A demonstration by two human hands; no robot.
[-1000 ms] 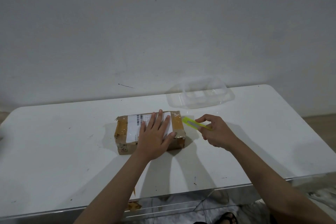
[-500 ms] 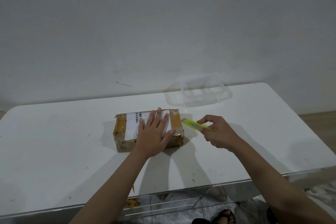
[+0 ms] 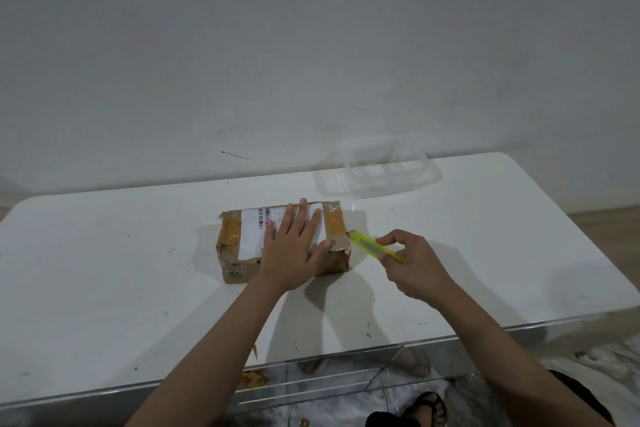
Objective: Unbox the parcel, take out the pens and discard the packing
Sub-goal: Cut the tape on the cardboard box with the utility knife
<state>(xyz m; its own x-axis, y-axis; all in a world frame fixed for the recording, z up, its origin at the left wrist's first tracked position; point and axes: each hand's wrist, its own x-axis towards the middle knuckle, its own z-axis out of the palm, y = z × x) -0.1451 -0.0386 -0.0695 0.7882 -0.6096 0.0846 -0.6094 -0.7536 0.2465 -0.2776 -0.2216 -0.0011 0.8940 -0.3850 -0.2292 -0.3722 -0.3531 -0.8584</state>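
A brown cardboard parcel [image 3: 235,246] wrapped in tape, with a white shipping label, lies on the white table [image 3: 104,270]. My left hand [image 3: 294,250] rests flat on top of the parcel, fingers straight and spread. My right hand [image 3: 415,267] grips a yellow-green utility knife [image 3: 369,243] just right of the parcel. The knife's tip touches the parcel's right end near the top edge. No pens are visible.
A clear plastic container [image 3: 381,173] sits at the back of the table, right of centre, near the wall. Scraps of brown tape [image 3: 254,378] lie below the table's front edge. A sandalled foot [image 3: 427,409] shows at the bottom.
The knife tip has come closer to the parcel's right end and now touches it. My left hand stays flat on the parcel.
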